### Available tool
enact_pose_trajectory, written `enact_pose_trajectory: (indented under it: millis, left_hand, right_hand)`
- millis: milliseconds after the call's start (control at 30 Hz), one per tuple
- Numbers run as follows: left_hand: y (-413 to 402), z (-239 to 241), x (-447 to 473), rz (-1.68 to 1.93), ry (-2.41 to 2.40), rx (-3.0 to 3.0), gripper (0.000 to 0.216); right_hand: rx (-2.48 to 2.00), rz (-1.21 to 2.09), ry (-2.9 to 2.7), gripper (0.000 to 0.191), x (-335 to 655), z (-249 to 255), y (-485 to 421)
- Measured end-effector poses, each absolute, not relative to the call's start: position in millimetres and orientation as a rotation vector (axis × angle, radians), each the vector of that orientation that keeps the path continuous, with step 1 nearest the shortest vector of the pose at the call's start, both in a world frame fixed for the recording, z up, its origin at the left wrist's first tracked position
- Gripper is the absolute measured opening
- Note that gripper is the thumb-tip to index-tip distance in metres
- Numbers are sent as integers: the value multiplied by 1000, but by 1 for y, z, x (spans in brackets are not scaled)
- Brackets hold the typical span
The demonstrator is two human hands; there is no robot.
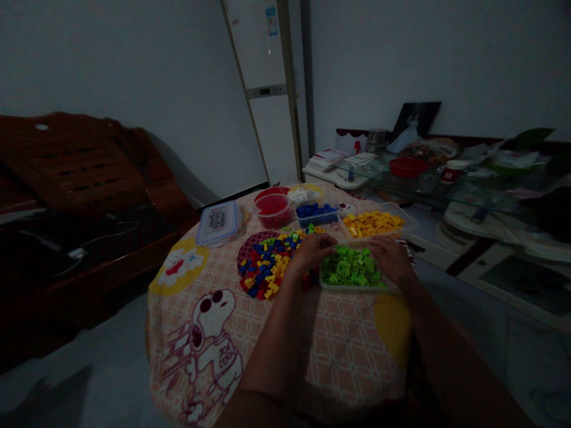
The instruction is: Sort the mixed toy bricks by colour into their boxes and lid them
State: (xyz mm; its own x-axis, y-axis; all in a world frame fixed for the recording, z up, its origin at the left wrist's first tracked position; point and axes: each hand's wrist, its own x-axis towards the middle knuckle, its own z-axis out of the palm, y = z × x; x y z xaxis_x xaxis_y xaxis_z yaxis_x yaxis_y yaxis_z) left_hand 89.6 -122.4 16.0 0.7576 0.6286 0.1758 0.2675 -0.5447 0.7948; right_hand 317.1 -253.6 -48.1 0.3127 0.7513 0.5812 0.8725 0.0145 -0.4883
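Observation:
A clear plastic container (357, 290) full of light green toy building bricks (350, 267) stands at the table's right side. My left hand (312, 251) is over its left rim, fingers bent and drawn together near the green bricks. At the right end of the same container is my right hand (392, 260), its fingers closed and pointing left over the bricks. Whatever either hand pinches is too small and dark to make out. Left of my left hand lies a heap of mixed red, blue and yellow bricks (267, 267) on a dark red round mat (245, 246), partly hidden by my forearm.
Behind the green bricks stand a container of yellow bricks (373, 224), a container of blue bricks (316, 211) and a round tub of red bricks (273, 211). A blue-edged lidded box (217, 223) sits at the left on the patterned tablecloth (339, 351). A cluttered glass-topped cabinet (379, 178) is at the right.

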Motion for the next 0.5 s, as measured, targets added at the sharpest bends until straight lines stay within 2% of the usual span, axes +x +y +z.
enact_pose_trajectory:
  millis: [200,333,500]
  left_hand:
    - [-79,16,14,659,1277,2205,17]
    - [-66,6,-18,473,1575,2107,17]
    - [-69,3,-13,280,1771,2155,20]
  right_hand:
    - [-1772,-175,-1465,27,315,-48,-254]
    - [-1782,-156,-1469,27,316,-47,-254]
    - [-1790,-183,-1460,28,316,-48,-253]
